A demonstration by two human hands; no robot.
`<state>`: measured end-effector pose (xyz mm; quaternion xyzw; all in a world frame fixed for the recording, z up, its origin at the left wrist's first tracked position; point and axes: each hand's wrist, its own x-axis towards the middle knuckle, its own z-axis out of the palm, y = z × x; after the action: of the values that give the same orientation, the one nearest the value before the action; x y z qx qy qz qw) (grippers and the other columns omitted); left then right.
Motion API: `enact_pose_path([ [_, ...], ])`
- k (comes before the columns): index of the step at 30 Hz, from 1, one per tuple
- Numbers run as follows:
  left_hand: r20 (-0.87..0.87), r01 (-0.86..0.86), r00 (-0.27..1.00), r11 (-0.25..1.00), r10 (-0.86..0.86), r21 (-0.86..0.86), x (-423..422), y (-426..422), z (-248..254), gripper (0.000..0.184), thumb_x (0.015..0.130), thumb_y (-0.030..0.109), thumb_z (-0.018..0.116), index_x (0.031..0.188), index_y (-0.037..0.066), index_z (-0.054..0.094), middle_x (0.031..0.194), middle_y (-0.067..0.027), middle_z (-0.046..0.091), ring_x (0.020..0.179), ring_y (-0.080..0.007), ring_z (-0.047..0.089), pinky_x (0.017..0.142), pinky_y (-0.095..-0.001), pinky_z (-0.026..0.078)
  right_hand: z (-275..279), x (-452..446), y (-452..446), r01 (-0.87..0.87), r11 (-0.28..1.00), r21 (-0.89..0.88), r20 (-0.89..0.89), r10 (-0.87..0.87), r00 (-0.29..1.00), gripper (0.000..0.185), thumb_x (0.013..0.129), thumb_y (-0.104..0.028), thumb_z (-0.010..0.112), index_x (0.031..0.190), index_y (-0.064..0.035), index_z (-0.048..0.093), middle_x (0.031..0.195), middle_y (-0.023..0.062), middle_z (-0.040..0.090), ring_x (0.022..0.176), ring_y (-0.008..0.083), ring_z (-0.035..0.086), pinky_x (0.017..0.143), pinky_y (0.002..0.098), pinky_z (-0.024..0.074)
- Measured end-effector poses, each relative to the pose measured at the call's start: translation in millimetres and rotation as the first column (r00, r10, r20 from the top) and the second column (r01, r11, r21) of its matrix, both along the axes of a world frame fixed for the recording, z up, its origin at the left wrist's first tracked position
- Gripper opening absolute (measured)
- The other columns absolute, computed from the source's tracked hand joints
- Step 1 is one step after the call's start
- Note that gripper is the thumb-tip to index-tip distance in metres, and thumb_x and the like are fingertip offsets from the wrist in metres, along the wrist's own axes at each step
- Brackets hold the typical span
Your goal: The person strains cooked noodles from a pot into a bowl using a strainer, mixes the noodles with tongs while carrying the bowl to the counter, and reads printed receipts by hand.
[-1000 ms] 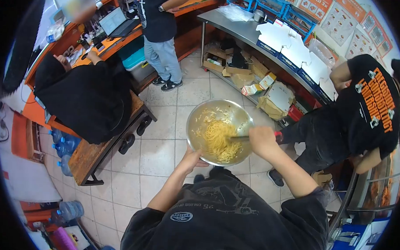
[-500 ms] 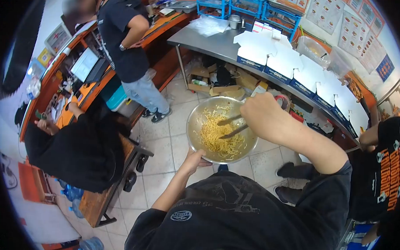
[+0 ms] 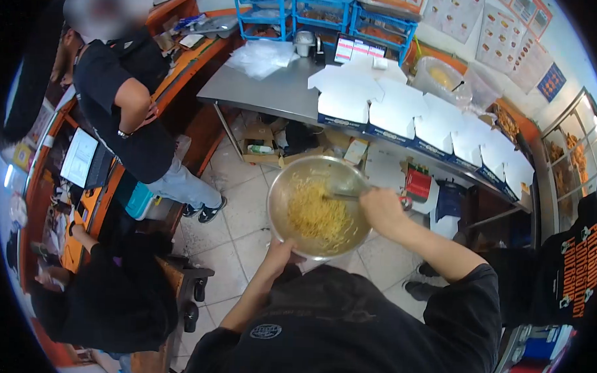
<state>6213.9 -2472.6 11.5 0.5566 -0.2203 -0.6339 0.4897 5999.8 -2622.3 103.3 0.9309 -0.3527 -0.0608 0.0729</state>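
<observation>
A large steel mixing bowl [image 3: 280, 198] is held up in front of my body, above the tiled floor. Yellow noodles [image 3: 317, 220] lie heaped inside it. My left hand [image 3: 282, 253] grips the bowl's near-left rim, thumb on top and the other fingers underneath. Dark metal tongs [image 3: 348, 195] are closed in my right hand [image 3: 384, 213] at the bowl's right side. Their tips reach into the noodles and are blurred, so I cannot tell whether they pinch any.
Open white boxes [image 3: 396, 115] line the steel counter [image 3: 275, 87] ahead. Plastic bags [image 3: 262, 57] and blue racks [image 3: 321, 10] are behind. One person [image 3: 127, 101] stands at left, another [image 3: 104, 291] sits on a bench, and a third [image 3: 558, 268] is close at right.
The tongs have gone from raised and spread over the noodles to lower and flatter, with my right hand lower. My view has shifted right. The left hand keeps its hold on the rim.
</observation>
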Motion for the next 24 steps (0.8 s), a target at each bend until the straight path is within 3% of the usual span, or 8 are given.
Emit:
enact_pose_path([
  [5,-0.024,0.007,1.0,0.999,-0.008,-0.043,32,-52,-3,0.061,0.081,0.007,0.045,0.136,0.005,0.017,0.114,-0.0201,0.052,0.083,-0.029,0.064,0.056,-0.0344,0.059,76,22,1,0.115,0.992,0.045,0.057,-0.118,0.991,0.01,0.071,-0.012,0.061,0.071,-0.0028,0.065,0.065,0.0134,0.063,0.065,0.0284,0.065,0.058,0.0381,0.0496],
  [8,-0.043,0.083,0.995,0.995,-0.085,-0.046,56,-77,9,0.063,0.082,0.007,0.046,0.137,0.006,0.014,0.114,-0.019,0.052,0.085,-0.0289,0.064,0.057,-0.0337,0.059,65,37,-5,0.211,0.976,0.052,0.035,-0.213,0.976,0.02,0.075,-0.021,0.065,0.081,-0.0029,0.063,0.071,0.0137,0.062,0.068,0.0281,0.064,0.062,0.0391,0.049],
  [12,0.04,0.141,0.99,0.986,-0.138,-0.093,72,-96,10,0.063,0.083,0.006,0.046,0.137,0.008,0.013,0.118,-0.0194,0.048,0.09,-0.0295,0.062,0.06,-0.0353,0.059,26,58,-37,0.302,0.952,0.04,-0.092,-0.298,0.95,0.025,0.072,-0.018,0.065,0.088,0.0008,0.06,0.073,0.0142,0.063,0.069,0.0283,0.064,0.06,0.0367,0.0494],
  [14,0.01,0.204,0.979,0.978,-0.204,-0.044,85,-107,-1,0.065,0.084,0.005,0.044,0.138,0.011,0.009,0.126,-0.0202,0.042,0.1,-0.0309,0.059,0.066,-0.0384,0.059,33,61,-40,0.307,0.95,-0.052,-0.074,-0.31,0.948,0.026,0.071,-0.02,0.067,0.088,-0.0004,0.059,0.074,0.0143,0.062,0.072,0.0286,0.064,0.061,0.0364,0.0493],
  [15,0.011,0.189,0.982,0.98,-0.188,-0.057,87,-109,0,0.063,0.083,0.004,0.044,0.137,0.009,0.012,0.123,-0.0201,0.044,0.096,-0.0303,0.06,0.064,-0.037,0.059,42,63,-38,0.305,0.948,-0.092,-0.068,-0.311,0.948,0.027,0.071,-0.021,0.068,0.088,-0.001,0.059,0.074,0.0144,0.062,0.073,0.0288,0.064,0.061,0.0363,0.0492],
  [19,-0.028,0.192,0.98,0.977,-0.195,-0.094,94,-124,11,0.058,0.081,0.003,0.043,0.134,0.005,0.019,0.117,-0.0197,0.049,0.088,-0.0293,0.064,0.063,-0.0351,0.059,97,61,-21,0.372,0.928,0.03,0.098,-0.374,0.922,0.032,0.069,-0.022,0.071,0.092,-0.0019,0.059,0.079,0.0168,0.062,0.074,0.0293,0.064,0.062,0.0378,0.0494],
  [22,-0.019,0.222,0.974,0.97,-0.225,-0.1,87,-126,3,0.057,0.082,0.003,0.043,0.133,0.004,0.018,0.116,-0.0197,0.049,0.089,-0.0297,0.064,0.065,-0.0361,0.059,59,59,-31,0.396,0.915,0.079,-0.009,-0.397,0.918,0.035,0.069,-0.022,0.071,0.095,-0.0015,0.059,0.078,0.0163,0.063,0.073,0.0297,0.064,0.062,0.0396,0.0493],
  [24,-0.017,0.233,0.972,0.969,-0.236,-0.084,79,-127,4,0.057,0.082,0.004,0.043,0.133,0.004,0.018,0.115,-0.0198,0.05,0.088,-0.0297,0.064,0.065,-0.0363,0.059,23,58,-46,0.38,0.92,0.098,0.0,-0.382,0.924,0.023,0.072,-0.017,0.064,0.089,-0.0015,0.06,0.075,0.0154,0.063,0.071,0.0293,0.064,0.059,0.039,0.0496],
])
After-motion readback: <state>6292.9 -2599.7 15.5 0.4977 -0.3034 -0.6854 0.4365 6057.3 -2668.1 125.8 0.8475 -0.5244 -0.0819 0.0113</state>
